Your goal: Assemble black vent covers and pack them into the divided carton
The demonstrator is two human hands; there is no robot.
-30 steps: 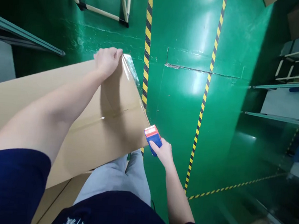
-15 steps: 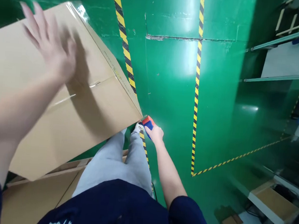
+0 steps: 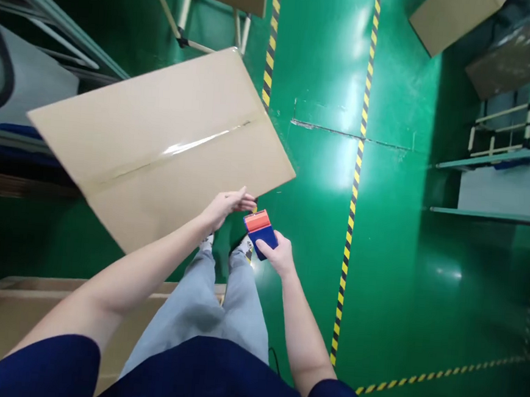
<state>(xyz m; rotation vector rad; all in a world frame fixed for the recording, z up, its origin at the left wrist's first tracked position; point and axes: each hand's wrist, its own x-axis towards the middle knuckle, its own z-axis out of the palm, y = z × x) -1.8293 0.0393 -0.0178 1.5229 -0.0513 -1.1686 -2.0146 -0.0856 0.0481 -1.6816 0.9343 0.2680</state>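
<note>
A large cardboard box stands before me, clear tape shining along the middle seam of its top. My right hand grips a blue and red tape dispenser, held just off the box's near right edge. Close by, my left hand hovers at that same edge with its fingers stretched out toward the dispenser and nothing held. Whether the left fingertips touch the dispenser or the box, I cannot tell.
Behind the box is a pipe-framed stand. Flat cardboard lies at the lower left. Metal-edged racks stand on the left. Yellow-black floor tape runs along the green floor. Another carton sits at the far right.
My left hand has come off the box top and moved right, near the dispenser. The dispenser has turned and lies more in view. The view has shifted, showing the taped seam of the box.
</note>
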